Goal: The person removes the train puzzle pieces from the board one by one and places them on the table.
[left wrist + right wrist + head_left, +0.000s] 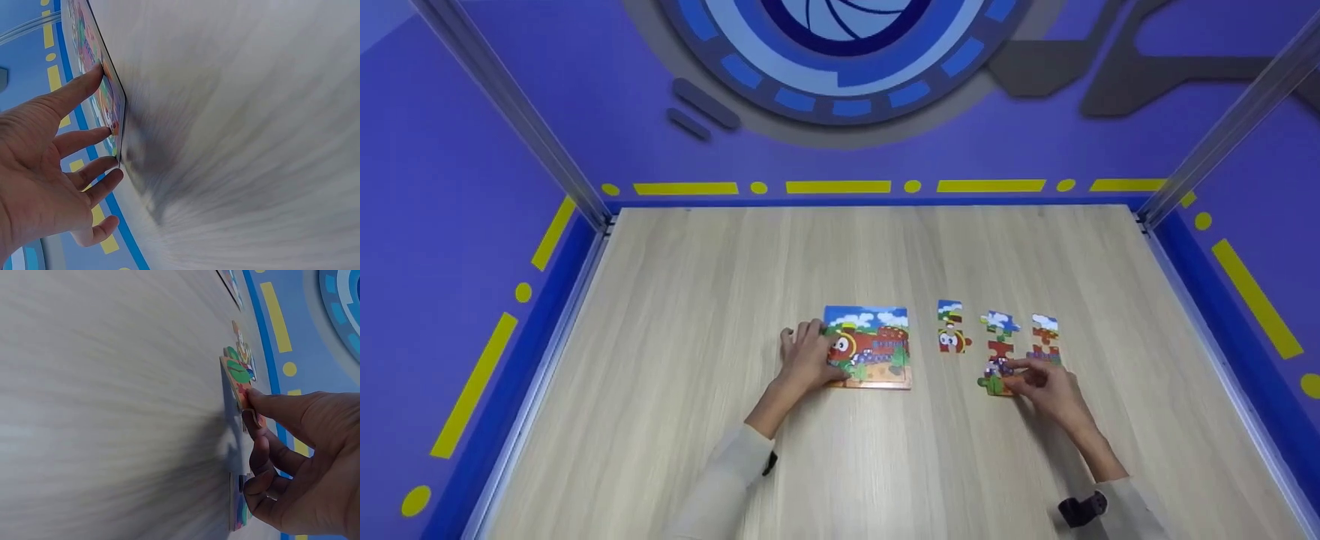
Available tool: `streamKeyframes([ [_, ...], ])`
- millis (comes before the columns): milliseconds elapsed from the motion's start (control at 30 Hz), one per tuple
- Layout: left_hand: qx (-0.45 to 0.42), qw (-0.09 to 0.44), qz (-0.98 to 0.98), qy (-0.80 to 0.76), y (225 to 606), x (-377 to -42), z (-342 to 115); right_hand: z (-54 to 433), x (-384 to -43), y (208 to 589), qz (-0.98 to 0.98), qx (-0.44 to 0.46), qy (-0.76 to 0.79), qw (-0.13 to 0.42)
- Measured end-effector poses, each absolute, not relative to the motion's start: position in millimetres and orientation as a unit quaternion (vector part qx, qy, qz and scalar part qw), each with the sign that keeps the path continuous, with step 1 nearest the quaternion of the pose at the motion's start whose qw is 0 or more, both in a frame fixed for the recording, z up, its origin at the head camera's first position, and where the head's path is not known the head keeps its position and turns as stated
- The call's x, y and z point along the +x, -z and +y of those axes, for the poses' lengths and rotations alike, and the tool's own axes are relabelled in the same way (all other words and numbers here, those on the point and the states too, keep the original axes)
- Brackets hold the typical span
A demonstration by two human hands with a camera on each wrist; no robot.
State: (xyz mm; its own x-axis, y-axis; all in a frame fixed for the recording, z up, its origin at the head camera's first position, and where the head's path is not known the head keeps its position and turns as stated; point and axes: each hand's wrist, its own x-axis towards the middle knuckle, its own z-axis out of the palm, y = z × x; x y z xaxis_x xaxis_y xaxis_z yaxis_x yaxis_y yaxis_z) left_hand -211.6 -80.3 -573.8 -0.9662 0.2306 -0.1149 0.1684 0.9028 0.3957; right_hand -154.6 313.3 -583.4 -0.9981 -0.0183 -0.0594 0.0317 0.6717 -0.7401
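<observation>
A square picture puzzle board [877,345] with a red cartoon train lies on the table. At its left edge rests my left hand [804,361], thumb and fingertips touching the board's face and side, fingers spread in the left wrist view. My right hand [1054,394] pinches a green-and-orange puzzle piece [238,374] between thumb and forefinger, its edge tilted up off the table. That piece is at the bottom of the middle column of loose pieces [1000,322]. Another column of pieces [951,341] lies nearer the board, and a third [1045,330] lies partly behind my right hand.
The wooden table [697,300] is bounded by purple panels with yellow dashes [840,187] at the back and both sides. Metal posts [510,105] stand at the corners. A dark wrist device [1082,510] sits on the right sleeve.
</observation>
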Motion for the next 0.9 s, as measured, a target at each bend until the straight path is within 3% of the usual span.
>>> streamKeyframes([
  [900,0.129,0.069,0.970,-0.196,577.3,-205.3,-85.8,309.9,-147.1,581.9,0.942,0.010,0.327,0.071],
])
